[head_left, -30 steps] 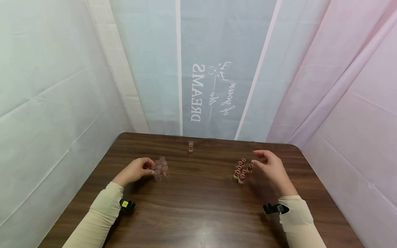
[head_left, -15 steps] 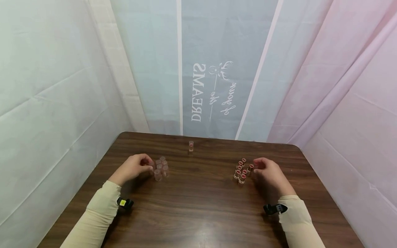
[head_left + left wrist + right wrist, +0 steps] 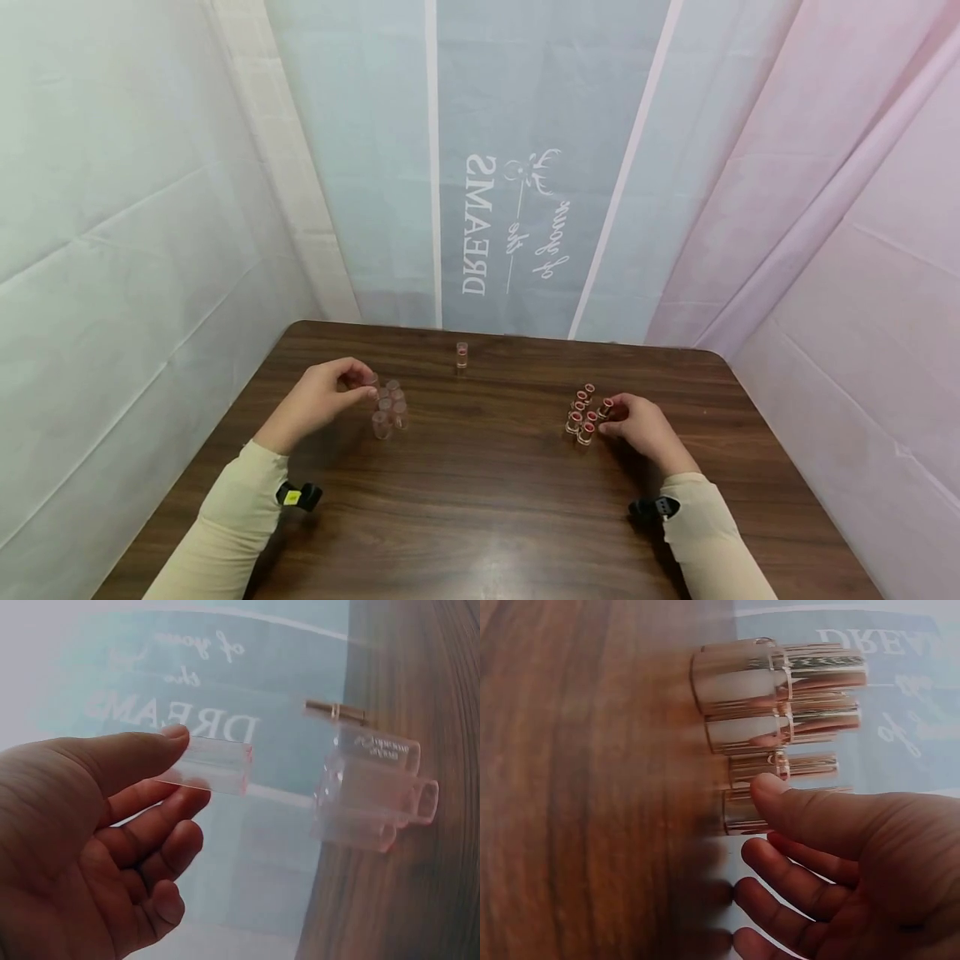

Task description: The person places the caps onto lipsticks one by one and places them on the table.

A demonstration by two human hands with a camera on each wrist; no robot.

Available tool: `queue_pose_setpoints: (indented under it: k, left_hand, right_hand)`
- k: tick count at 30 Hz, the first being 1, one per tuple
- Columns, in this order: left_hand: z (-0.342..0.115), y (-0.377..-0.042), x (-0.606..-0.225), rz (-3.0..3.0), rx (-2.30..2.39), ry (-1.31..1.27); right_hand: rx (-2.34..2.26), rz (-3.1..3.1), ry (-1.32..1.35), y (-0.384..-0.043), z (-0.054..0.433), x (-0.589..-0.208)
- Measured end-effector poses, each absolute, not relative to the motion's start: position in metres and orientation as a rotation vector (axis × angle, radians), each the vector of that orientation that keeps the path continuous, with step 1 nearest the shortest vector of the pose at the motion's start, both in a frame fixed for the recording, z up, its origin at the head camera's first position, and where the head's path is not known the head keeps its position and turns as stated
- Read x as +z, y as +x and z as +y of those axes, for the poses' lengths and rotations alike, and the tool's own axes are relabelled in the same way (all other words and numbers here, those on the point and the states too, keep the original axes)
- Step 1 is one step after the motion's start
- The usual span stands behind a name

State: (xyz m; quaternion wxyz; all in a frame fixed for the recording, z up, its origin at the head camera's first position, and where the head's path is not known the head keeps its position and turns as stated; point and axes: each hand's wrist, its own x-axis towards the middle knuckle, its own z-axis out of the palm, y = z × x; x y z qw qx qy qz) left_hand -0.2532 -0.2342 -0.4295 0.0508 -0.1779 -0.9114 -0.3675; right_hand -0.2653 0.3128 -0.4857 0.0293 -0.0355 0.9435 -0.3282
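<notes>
My left hand (image 3: 315, 402) pinches a clear lipstick cap (image 3: 217, 766) between thumb and fingers, raised off the table. Just right of that hand, several clear caps (image 3: 386, 410) stand in a cluster; they also appear as see-through cylinders in the left wrist view. On the right, several uncapped gold lipstick tubes (image 3: 581, 412) with red insides at the top stand close together. My right hand (image 3: 641, 427) has its thumb and index finger around the rightmost lipstick tube (image 3: 744, 811), which stands slightly apart. The thumb covers part of that tube.
A lipstick tube with a clear cap on it (image 3: 462, 356) stands alone near the back edge of the brown wooden table (image 3: 480, 483). Behind the table hangs a blue-grey curtain (image 3: 390, 167) with lettering. White cloth walls (image 3: 135, 250) flank both sides.
My left hand has lifted a cap up and away from the cluster's left side. My right hand has come down and leftward onto the rightmost lipstick tube.
</notes>
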Motion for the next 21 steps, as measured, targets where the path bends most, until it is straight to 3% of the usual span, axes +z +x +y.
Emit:
queue_pose_setpoints:
  k: [21]
  left_hand:
    - [-0.207, -0.236, -0.418, -2.675, -1.155, -0.667]
  right_hand:
    - [-0.885, 3.035, -0.066, -0.268, 0.311, -0.497]
